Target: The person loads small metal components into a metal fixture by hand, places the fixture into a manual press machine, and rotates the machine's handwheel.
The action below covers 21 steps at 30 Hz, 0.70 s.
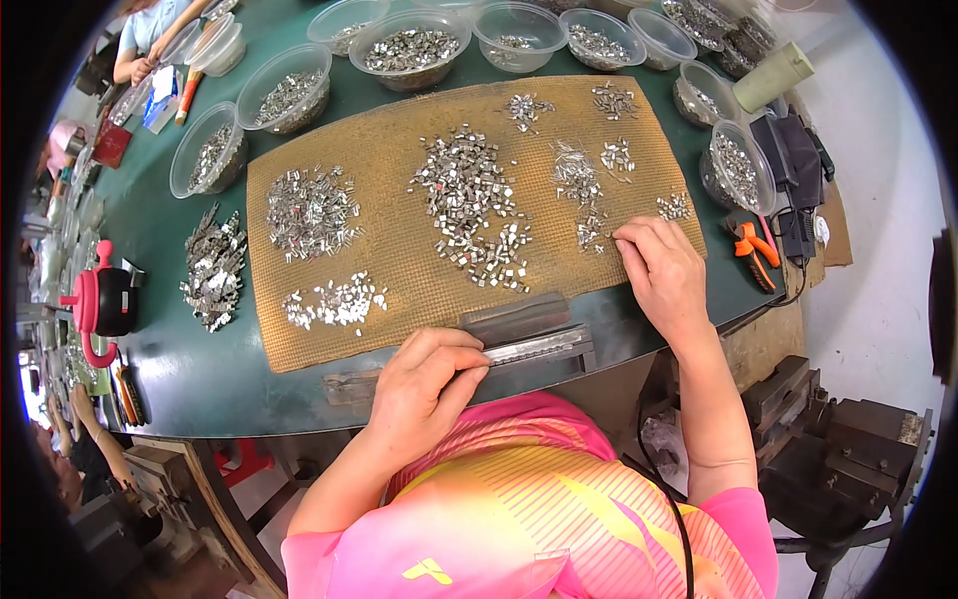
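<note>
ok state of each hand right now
Left hand: curled at left end of metal bar; grip unclear.
Right hand: partly curled over mat; hold unclear.

this is a workshop, one for handwork with small metal parts (469, 200), which lie in separate heaps on a tan textured mat (394, 150). beyond the mat's far edge stand clear plastic bowls (662, 42), many holding more such pieces. under the mat spreads a broad green worktop (150, 250); to the mat's right lie orange-handled pliers (746, 243), and along its near edge sits a long metal fixture (539, 349). heavy dark equipment (858, 439), bulky and vise-like, stands off the mat's near right corner. past its far left corner another person (150, 30) is at the worktop.
</note>
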Each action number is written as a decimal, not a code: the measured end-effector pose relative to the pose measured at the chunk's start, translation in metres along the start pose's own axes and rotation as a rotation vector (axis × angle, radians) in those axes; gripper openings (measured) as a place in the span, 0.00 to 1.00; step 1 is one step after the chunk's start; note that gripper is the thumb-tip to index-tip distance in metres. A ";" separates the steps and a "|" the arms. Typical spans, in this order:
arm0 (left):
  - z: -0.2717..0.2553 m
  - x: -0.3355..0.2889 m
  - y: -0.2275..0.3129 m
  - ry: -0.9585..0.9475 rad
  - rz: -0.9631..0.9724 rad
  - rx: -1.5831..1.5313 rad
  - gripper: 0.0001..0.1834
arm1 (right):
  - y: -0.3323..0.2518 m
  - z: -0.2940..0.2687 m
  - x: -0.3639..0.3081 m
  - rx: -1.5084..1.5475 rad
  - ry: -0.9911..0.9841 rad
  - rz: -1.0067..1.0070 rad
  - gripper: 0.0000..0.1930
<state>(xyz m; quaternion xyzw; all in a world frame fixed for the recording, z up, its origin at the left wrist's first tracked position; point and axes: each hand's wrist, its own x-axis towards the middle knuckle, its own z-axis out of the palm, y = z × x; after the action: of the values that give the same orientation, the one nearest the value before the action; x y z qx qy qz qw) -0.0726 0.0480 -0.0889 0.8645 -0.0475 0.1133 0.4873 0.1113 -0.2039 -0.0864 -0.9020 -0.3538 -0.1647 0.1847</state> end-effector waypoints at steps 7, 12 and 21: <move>0.011 -0.001 0.003 0.070 0.131 0.166 0.10 | -0.002 -0.005 -0.006 0.067 0.005 0.005 0.05; 0.010 0.001 0.008 0.072 0.236 0.293 0.14 | -0.028 -0.028 -0.016 0.356 -0.129 -0.098 0.06; 0.002 0.004 0.002 0.013 0.268 0.238 0.17 | -0.058 -0.022 -0.034 0.420 -0.232 -0.206 0.10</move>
<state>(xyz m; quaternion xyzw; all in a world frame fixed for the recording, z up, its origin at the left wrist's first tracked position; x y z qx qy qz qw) -0.0685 0.0456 -0.0867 0.9012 -0.1454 0.1878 0.3625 0.0432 -0.1939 -0.0689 -0.8158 -0.4892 -0.0012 0.3085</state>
